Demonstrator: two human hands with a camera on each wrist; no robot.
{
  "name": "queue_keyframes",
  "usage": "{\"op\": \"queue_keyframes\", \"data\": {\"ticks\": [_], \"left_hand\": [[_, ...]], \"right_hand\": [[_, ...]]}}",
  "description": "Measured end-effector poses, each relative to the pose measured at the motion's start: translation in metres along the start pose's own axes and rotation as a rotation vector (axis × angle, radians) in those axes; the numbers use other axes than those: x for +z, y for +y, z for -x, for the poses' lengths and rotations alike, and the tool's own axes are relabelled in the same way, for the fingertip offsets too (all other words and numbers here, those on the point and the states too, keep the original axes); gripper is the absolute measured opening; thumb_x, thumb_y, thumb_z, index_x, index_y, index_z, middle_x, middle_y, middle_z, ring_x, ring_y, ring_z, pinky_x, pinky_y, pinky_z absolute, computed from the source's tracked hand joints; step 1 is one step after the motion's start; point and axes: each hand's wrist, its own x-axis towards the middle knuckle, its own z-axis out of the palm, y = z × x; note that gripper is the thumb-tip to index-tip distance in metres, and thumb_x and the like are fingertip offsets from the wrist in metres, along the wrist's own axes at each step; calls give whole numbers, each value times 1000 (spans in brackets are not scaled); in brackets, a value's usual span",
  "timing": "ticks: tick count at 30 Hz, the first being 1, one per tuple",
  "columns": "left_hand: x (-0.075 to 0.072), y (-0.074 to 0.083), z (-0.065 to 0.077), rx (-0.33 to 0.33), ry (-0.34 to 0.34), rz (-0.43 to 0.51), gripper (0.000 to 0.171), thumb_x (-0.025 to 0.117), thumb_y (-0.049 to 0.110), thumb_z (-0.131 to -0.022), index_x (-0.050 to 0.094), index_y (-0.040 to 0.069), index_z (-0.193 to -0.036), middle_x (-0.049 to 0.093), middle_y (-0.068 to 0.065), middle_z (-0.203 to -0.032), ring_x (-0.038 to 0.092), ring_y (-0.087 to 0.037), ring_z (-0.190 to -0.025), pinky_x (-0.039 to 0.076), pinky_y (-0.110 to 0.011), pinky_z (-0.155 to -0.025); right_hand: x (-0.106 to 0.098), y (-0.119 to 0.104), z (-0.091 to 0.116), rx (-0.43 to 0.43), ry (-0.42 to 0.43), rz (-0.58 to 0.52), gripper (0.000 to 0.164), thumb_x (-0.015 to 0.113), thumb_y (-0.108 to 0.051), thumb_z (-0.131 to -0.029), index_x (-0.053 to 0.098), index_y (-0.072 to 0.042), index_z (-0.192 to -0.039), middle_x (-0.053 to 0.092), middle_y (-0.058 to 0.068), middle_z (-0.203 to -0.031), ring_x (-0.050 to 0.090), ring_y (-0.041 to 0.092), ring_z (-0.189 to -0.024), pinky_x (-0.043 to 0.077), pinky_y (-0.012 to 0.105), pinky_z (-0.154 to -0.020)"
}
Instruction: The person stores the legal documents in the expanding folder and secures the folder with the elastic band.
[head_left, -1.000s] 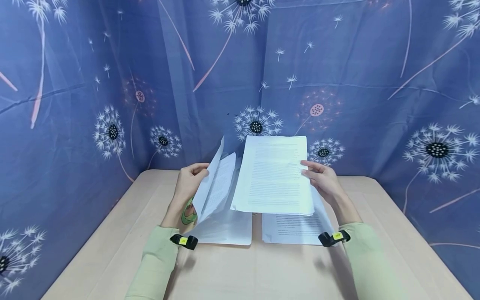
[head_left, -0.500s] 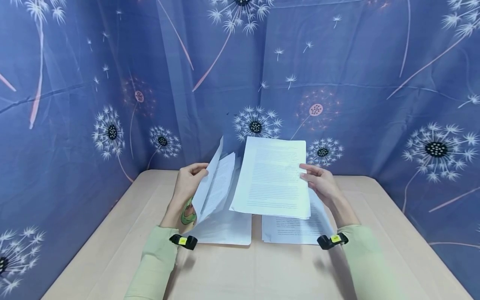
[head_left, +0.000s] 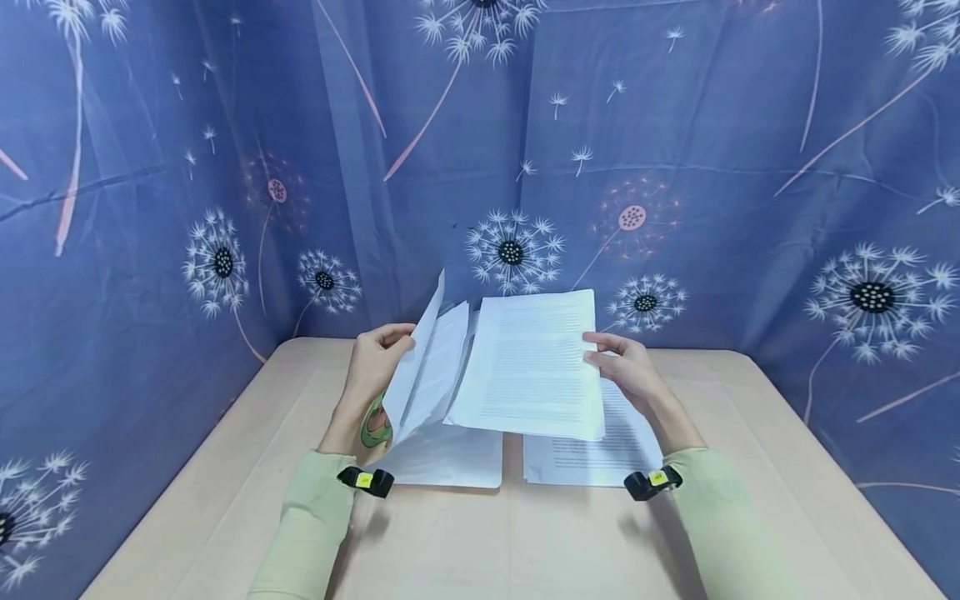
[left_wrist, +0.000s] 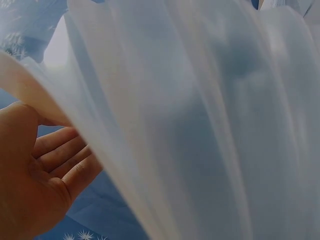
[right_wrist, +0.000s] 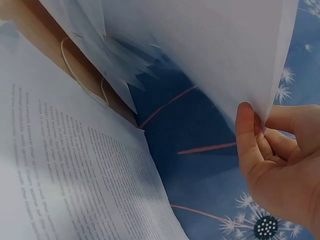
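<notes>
My left hand (head_left: 377, 362) pinches the raised edge of several leaves of an open folder (head_left: 450, 467) on the left of the table. In the left wrist view these translucent leaves (left_wrist: 170, 120) fan out and fill most of the picture. A few printed pages show between the leaves in the head view. My right hand (head_left: 626, 367) grips the right edge of a thin stack of printed sheets (head_left: 528, 367), thumb on one face and fingers on the other. The stack is tilted above the table, its left edge overlapping the folder's leaves in the head view.
More printed sheets (head_left: 592, 462) lie on the table right of the folder, partly under the held stack. A thin looped cord (right_wrist: 82, 80) shows near the folder. Behind the beige table (head_left: 510, 542) hangs a blue dandelion-print cloth (head_left: 450, 167). A green patterned cover patch (head_left: 375, 423) shows by the left wrist.
My right hand has moved left and slightly down with the printed sheets, bringing them closer to the folder's raised leaves. My left hand has stayed almost still.
</notes>
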Motion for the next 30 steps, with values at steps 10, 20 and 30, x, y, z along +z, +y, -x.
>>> {"op": "queue_keyframes", "data": {"ticks": [10, 20, 30], "left_hand": [[-1, -3, -1, 3, -15, 9, 25, 63, 21, -94, 75, 14, -115, 76, -10, -104, 70, -21, -97, 52, -32, -83], [0, -2, 0, 6, -34, 8, 27, 62, 22, -95, 74, 12, -118, 75, -10, -108, 69, -22, -100, 53, -35, -85], [0, -2, 0, 3, -29, 7, 27, 63, 23, -95, 74, 14, -117, 75, -9, -108, 69, -21, -99, 53, -35, -84]], "right_hand": [[17, -5, -4, -15, -18, 77, 47, 60, -16, -98, 52, -5, -143, 42, 7, -115, 54, 11, -96, 50, 23, -82], [37, -9, -9, -15, -38, 120, 46, 60, -16, -99, 53, -7, -143, 46, 11, -119, 53, 16, -97, 50, 29, -86], [54, -11, -15, -47, -47, 137, 44, 60, -14, -98, 55, -7, -141, 45, 6, -107, 50, 17, -89, 51, 32, -80]]}}
